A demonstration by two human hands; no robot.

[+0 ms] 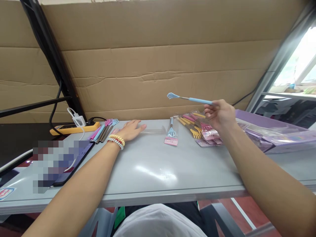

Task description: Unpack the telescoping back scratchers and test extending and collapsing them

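Currently, a light blue claw-shaped scratcher (201,101) is held aloft above the grey desk (148,164), its handle end pinched between the thumb and fingers of the right hand (221,115). The left hand (132,130) is laid palm down with fingers spread, beside a clear plastic piece (154,131) whose shape cannot be told for certain. One blue scratcher in a clear bag with a pink card (171,131) is set down between the hands, and more bagged yellow and pink scratchers (195,132) are heaped to its right. The raised scratcher is seen unbagged, as are several loose pink and blue scratchers (99,132) lined up behind the left wrist. The desk's right end is taken up by a lilac plastic box (269,119); its left side is crowded by a yellow power strip (59,131) and a dark-edged flat device (85,158), across which a white cable is trailed
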